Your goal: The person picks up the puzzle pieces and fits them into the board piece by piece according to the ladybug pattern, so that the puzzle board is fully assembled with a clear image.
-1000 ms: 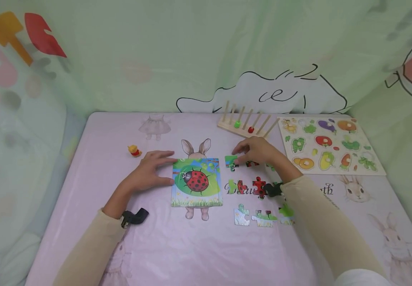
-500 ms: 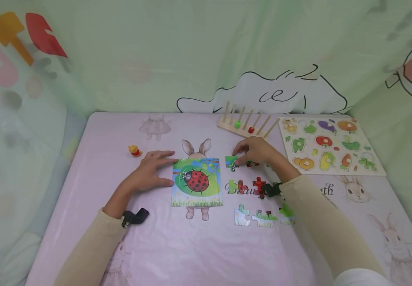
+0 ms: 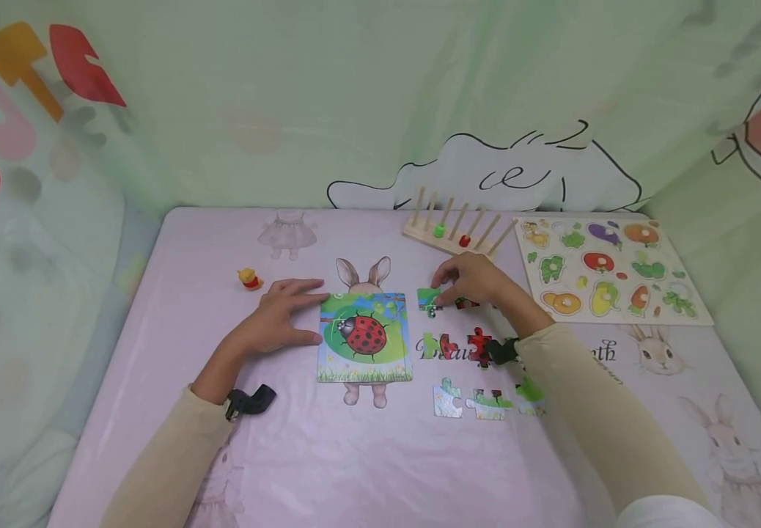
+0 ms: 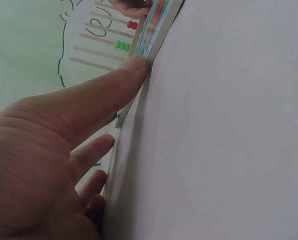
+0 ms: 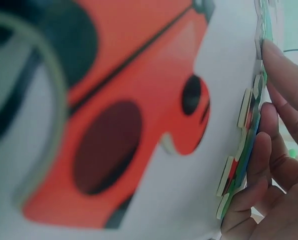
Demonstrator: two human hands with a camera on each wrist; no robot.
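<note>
A square ladybug puzzle board (image 3: 364, 337) lies flat in the middle of the table. My left hand (image 3: 279, 317) is at its left side, fingers spread, with thumb and index tips touching the edge; the left wrist view shows the thumb (image 4: 99, 100) straight against it. To the right, loose jigsaw pieces lie in rows. My right hand (image 3: 476, 279) pinches the upper-left green-and-blue jigsaw piece (image 3: 427, 297) between thumb and index finger. Its palm partly covers pieces beside it. A red spotted jigsaw piece (image 5: 139, 125) looms close in the right wrist view.
A wooden peg rack (image 3: 446, 238) with green and red beads stands behind my right hand. The vegetable knob board (image 3: 611, 271) lies at the far right. A small yellow-and-red bear figure (image 3: 248, 279) stands at left. Lower pieces include a white-and-green jigsaw piece (image 3: 446, 402).
Both hands hold nearly the same places throughout. The view has shifted very slightly; no piece has visibly moved on the table.
</note>
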